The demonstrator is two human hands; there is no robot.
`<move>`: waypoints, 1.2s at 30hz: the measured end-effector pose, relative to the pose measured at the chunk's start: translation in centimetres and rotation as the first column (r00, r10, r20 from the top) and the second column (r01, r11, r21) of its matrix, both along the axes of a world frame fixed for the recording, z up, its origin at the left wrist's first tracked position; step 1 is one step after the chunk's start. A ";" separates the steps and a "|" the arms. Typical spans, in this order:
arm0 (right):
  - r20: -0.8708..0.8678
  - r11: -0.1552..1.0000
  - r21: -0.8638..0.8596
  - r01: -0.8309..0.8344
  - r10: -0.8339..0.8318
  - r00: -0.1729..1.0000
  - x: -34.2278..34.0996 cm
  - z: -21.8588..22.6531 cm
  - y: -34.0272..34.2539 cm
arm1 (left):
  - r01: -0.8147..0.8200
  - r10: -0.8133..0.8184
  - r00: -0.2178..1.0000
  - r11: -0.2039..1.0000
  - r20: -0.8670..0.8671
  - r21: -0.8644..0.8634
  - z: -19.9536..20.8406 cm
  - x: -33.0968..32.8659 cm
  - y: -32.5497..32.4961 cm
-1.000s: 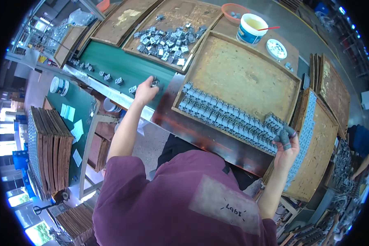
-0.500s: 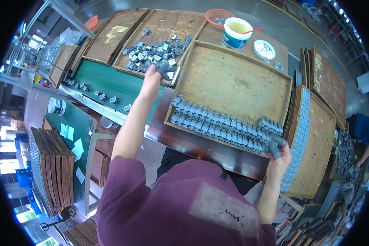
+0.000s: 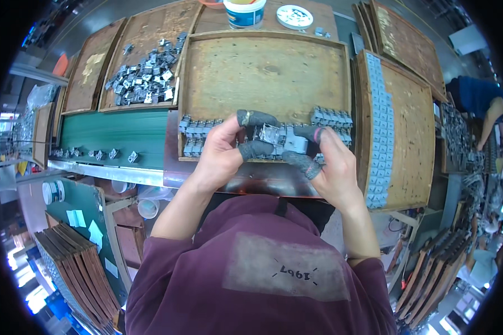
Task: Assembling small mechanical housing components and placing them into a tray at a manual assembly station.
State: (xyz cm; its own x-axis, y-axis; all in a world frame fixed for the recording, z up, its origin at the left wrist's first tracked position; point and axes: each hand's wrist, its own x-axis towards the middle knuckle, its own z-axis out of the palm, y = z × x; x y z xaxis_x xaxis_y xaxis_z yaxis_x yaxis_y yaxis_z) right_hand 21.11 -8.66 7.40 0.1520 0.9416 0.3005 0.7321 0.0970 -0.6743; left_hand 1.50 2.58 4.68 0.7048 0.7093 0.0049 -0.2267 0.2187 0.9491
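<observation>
My left hand (image 3: 224, 146) pinches a small silvery metal part (image 3: 269, 134) between thumb and forefinger. Facing it, my right hand (image 3: 334, 164) grips a blue-grey block-shaped part (image 3: 296, 144); the two parts meet or nearly meet, and I cannot tell whether they are joined. Dark grey covers sheathe the gripping fingertips of both hands. Both hands hover over the near edge of a shallow wooden tray (image 3: 262, 67). Rows of similar blue-grey parts (image 3: 331, 116) line the tray's near side, partly hidden behind my hands.
Loose metal parts (image 3: 142, 75) are heaped in a wooden tray at left, beyond a green belt (image 3: 114, 131) carrying several small parts. At right, another tray (image 3: 411, 128) holds columns of blue-grey parts. A white-and-blue bucket (image 3: 244, 14) and a round lid (image 3: 294, 18) stand behind.
My left hand has come back from the heap of metal parts to the middle tray's near edge. My right hand has moved left to meet it, and the whole view has shifted.
</observation>
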 end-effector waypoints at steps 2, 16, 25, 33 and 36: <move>0.056 0.998 0.061 -0.025 0.022 0.998 0.3 0.1 -0.2 | 0.040 -0.038 0.999 0.999 0.037 -0.031 0.1 0.7 -0.8; 0.176 0.999 0.037 0.035 -0.041 0.984 0.7 -2.8 -0.9 | 0.017 0.318 0.902 0.652 -0.293 0.758 -3.1 5.4 -3.4; -0.424 0.955 -0.265 -0.135 0.010 0.906 3.9 -3.3 -1.2 | -0.012 0.063 0.998 0.548 -0.026 0.836 -2.7 7.7 -1.9; -0.268 0.904 -0.425 -0.039 -0.085 0.960 11.1 -3.3 -0.7 | 0.204 0.135 0.935 0.547 -0.327 0.812 -6.3 8.8 1.0; -0.330 0.781 -0.299 0.548 -0.624 0.708 22.6 -7.2 -0.8 | 0.246 0.157 0.805 0.790 -0.573 0.562 -7.5 9.9 4.5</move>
